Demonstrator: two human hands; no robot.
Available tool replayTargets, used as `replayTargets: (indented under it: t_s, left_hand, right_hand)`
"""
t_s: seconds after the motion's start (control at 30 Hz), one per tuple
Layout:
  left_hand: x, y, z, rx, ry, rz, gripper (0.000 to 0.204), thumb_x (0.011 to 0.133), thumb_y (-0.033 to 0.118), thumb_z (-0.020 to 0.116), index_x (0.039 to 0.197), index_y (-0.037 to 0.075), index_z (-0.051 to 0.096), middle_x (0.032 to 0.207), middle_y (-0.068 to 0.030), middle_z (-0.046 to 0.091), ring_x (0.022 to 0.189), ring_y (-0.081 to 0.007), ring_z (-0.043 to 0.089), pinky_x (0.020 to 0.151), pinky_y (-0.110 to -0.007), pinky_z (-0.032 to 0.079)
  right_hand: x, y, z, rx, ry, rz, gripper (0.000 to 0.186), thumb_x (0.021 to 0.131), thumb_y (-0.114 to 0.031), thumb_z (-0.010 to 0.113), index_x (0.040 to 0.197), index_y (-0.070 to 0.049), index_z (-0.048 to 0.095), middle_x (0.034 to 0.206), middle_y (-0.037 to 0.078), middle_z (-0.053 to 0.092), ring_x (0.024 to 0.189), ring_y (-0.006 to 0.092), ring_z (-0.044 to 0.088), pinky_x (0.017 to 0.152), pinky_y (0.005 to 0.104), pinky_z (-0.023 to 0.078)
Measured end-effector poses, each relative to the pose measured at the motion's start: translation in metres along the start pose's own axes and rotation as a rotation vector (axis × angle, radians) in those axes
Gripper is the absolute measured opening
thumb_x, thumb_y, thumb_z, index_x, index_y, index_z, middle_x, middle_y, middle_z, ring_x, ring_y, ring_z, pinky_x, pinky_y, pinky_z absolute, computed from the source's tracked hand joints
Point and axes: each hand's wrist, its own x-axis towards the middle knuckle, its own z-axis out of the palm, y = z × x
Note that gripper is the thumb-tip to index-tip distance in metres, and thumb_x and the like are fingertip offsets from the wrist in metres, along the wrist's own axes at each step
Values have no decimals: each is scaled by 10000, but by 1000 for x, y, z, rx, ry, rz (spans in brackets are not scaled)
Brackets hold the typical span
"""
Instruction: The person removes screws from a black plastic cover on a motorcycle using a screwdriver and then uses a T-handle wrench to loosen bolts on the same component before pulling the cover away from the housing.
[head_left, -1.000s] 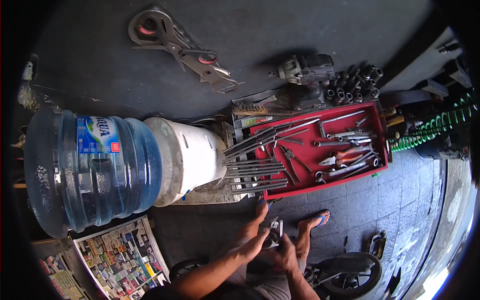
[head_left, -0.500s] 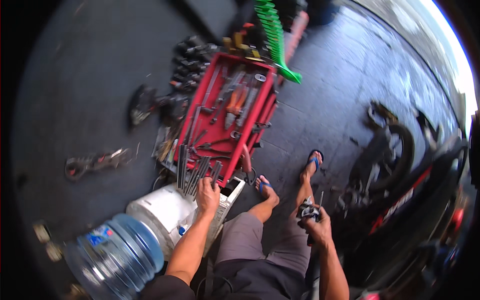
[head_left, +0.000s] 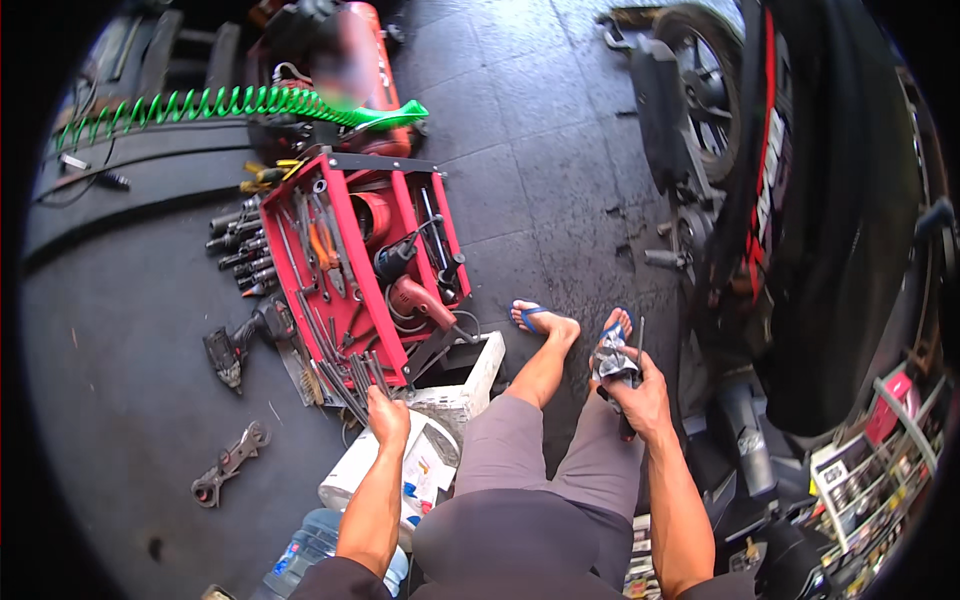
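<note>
My left hand (head_left: pixel 388 418) is closed at the near end of a red tool cart, its fingertips on one of several upright metal rods (head_left: pixel 362 372). Which rod it grips is partly hidden. In front of my right thigh, my right hand (head_left: pixel 645 402) is closed around a small silver-and-black part (head_left: pixel 616 362) that looks crumpled or irregular. A thin metal shaft (head_left: pixel 641 335) rises beside the thumb, and a bit of red and black shows under the palm. The red tool cart (head_left: pixel 398 350) has wrenches and orange-handled pliers (head_left: pixel 323 245) in its top tray.
A red heat gun (head_left: pixel 420 300) hangs on the cart's side. A cordless drill (head_left: pixel 248 340) and a metal arm (head_left: pixel 230 464) lie on the floor at left. A white bucket (head_left: pixel 350 472) and a blue water jug (head_left: pixel 315 548) stand by my left forearm. A motorcycle (head_left: pixel 770 200) stands at right.
My view has turned, so the cart now appears farther left and the motorcycle shows more fully. My left hand stays at the rods, and my right hand still holds the silver-and-black part.
</note>
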Motion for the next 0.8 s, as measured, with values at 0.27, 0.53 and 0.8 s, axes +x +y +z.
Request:
replayTargets:
  t_s: [0.27, 0.53, 0.8]
  left_hand:
    - [-3, -1, -25, -229, -62, -127, 229, 732, 63, 570, 931, -32, 506, 824, -213, 621, 795, -373, 621, 768, -439, 465]
    - [-25, -11, -80, -376, 150, -254, 276, 799, 260, 654, 822, -5, 580, 720, -195, 631, 733, -366, 639, 700, -442, 477]
    - [-54, -7, -223, -348, 138, -244, 222, 818, 269, 634, 860, 55, 674, 782, -205, 668, 780, -423, 641, 693, -502, 495]
  right_hand:
    - [-2, 2, -23, 75, 19, 9, 462, 725, -100, 716, 1160, -3, 598, 942, 78, 664, 847, 135, 616, 774, 281, 491]
    - [-5, -45, -6, -201, -93, -33, 382, 708, -174, 703, 1043, -9, 623, 863, 78, 664, 768, 142, 618, 703, 310, 504]
    - [7, -107, 58, -213, -346, -200, 438, 729, -237, 722, 1092, -9, 629, 982, 115, 670, 872, 186, 638, 764, 337, 514]
